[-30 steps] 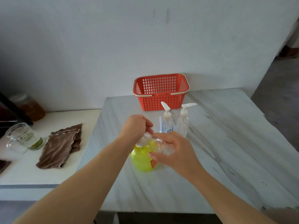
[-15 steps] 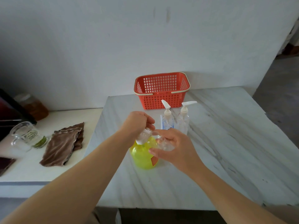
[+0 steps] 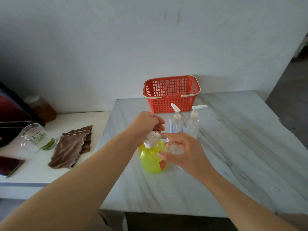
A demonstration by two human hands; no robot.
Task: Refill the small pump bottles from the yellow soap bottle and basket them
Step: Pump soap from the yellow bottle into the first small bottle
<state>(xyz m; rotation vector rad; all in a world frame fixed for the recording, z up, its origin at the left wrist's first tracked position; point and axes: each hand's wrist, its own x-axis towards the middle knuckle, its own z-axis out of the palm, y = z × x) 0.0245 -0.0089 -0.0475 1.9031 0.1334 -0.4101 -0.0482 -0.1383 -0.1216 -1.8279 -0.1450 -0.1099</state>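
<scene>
The left hand (image 3: 146, 124) is curling its fingers around the white pump top (image 3: 152, 139) of the yellow soap bottle (image 3: 150, 159), which is standing on the marble table (image 3: 233, 147). The right hand (image 3: 185, 150) is clasping a small clear bottle (image 3: 173, 147), tilted, just beside that top. Keeping its mouth under the spout looks like the way to be avoiding spills. 2 capped pump bottles (image 3: 177, 124) are standing before the red basket (image 3: 171, 104).

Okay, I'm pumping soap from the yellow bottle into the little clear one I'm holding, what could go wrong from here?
1. The small clear bottle is held freehand in your right hand at the pump, so soap might miss its mouth and land on the table.
2. Your left hand grips only the pump of the yellow soap bottle; its base is unsteadied, so it could tip.
</scene>
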